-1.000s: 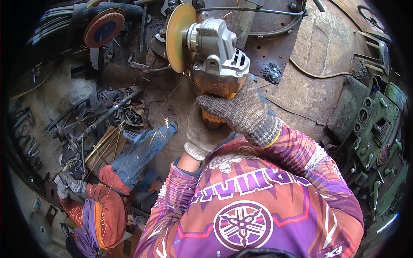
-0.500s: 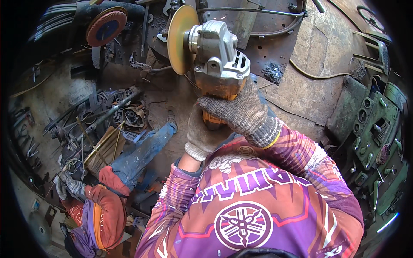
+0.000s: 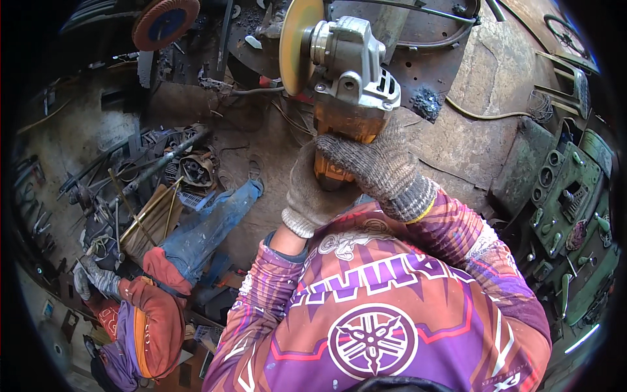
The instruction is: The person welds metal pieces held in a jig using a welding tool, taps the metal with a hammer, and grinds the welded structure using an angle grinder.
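Observation:
In front of my chest is an angle grinder (image 3: pixel 351 55) with a silver gear head and an orange body. A flat yellowish-brown disc (image 3: pixel 298 46) stands edge-up on its left side, over the dark steel worktable. My right hand (image 3: pixel 382 166), in a grey-brown knitted glove, is closed across the orange body from the right. Lower down, my left hand (image 3: pixel 308 189), gloved as well, wraps the rear of the body from the left. Its fingertips are partly hidden behind the tool and the right hand.
The dark steel table (image 3: pixel 424 72) carries a bent rod and black slag. A reddish flap disc (image 3: pixel 164 23) is at the far left. Left of me, a person (image 3: pixel 153 320) sits beside a scrap heap (image 3: pixel 150 170). A green machine (image 3: pixel 571 215) stands at the right.
The grinder and both hands have shifted slightly right and upward in view. A small white piece and a red spot beside the disc now show. My grip looks the same.

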The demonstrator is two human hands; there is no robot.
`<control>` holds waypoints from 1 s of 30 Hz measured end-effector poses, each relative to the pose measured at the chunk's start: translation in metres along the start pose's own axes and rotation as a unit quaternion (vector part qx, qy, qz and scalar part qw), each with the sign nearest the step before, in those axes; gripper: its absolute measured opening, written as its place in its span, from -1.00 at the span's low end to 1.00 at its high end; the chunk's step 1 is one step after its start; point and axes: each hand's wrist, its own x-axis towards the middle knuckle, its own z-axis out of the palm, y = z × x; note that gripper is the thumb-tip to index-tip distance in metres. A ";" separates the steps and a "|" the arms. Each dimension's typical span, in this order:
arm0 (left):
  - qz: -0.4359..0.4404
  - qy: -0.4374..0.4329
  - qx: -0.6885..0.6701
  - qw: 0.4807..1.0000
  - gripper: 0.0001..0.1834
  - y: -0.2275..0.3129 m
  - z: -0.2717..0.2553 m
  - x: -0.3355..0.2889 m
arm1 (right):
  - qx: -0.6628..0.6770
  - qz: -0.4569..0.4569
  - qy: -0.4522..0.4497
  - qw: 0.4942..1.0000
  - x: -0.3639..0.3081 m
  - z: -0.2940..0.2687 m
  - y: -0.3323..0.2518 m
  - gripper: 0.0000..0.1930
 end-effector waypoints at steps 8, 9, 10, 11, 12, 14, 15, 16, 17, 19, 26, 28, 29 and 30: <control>-0.035 -0.008 0.007 0.999 -0.13 0.003 0.001 0.002 | 0.078 0.021 -0.005 0.997 0.006 -0.001 0.013 -0.18; -0.037 -0.004 0.011 0.999 -0.12 0.004 0.001 0.002 | 0.070 0.013 -0.004 0.997 0.006 -0.001 0.009 -0.18; -0.037 -0.005 0.011 0.999 -0.12 0.005 0.000 0.003 | 0.067 0.008 -0.003 0.998 0.006 -0.001 0.008 -0.19; -0.025 -0.003 0.015 1.000 -0.12 0.006 -0.001 0.004 | 0.064 0.004 -0.001 0.998 0.006 -0.002 0.008 -0.19; -0.014 -0.001 0.018 1.000 -0.12 0.007 -0.001 0.005 | 0.031 -0.033 0.009 0.999 0.005 -0.001 0.011 -0.31; 0.014 0.010 0.044 0.999 -0.12 0.006 -0.001 0.005 | -0.001 -0.070 0.017 0.997 0.005 -0.001 0.007 -0.44; 0.042 0.020 0.070 0.996 -0.12 0.006 -0.001 0.005 | 0.014 -0.055 0.016 0.998 0.005 -0.002 0.000 -0.31; 0.043 0.020 0.071 0.996 -0.12 0.008 -0.002 0.006 | 0.029 -0.040 0.015 0.999 0.005 -0.002 -0.006 -0.18; 0.016 0.005 0.047 0.999 -0.12 0.010 -0.004 0.007 | 0.029 -0.041 0.016 0.999 0.005 -0.002 -0.005 -0.18; -0.009 -0.010 0.024 1.000 -0.11 0.012 -0.005 0.009 | 0.029 -0.038 0.016 0.999 0.007 -0.001 -0.003 -0.18; -0.040 -0.035 0.000 0.999 -0.11 0.011 -0.008 0.010 | 0.016 -0.040 0.015 0.999 0.009 -0.002 0.000 -0.21; -0.034 -0.048 0.020 0.998 -0.10 0.016 -0.010 0.010 | 0.027 -0.056 0.015 0.998 0.007 -0.002 -0.003 -0.20; -0.032 -0.039 0.030 0.998 -0.11 0.018 -0.009 0.010 | 0.027 -0.057 0.015 0.998 0.008 -0.002 -0.004 -0.20; -0.030 -0.030 0.041 0.998 -0.12 0.019 -0.009 0.010 | 0.017 -0.058 0.011 0.998 0.008 -0.002 -0.003 -0.20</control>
